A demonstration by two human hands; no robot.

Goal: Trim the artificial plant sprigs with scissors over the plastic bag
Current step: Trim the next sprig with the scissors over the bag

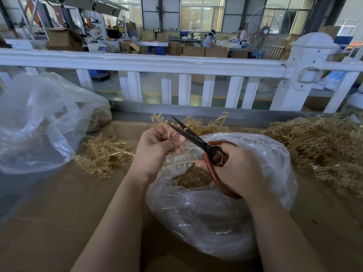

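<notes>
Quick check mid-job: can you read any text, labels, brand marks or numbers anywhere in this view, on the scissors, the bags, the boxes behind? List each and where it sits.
No text can be read.
scissors: no marking shows on blades or handles.
plastic bag: clear, unprinted.
second bag: clear, unprinted.
cardboard boxes beyond the white fence: any print is too small and blurred.

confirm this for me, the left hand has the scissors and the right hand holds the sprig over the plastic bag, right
Not quite: the hands are swapped. In the head view the right hand grips the scissors by their red handles, and the left hand holds the sprig. The rest stands: both are over the plastic bag, blades open at the sprig.
</notes>
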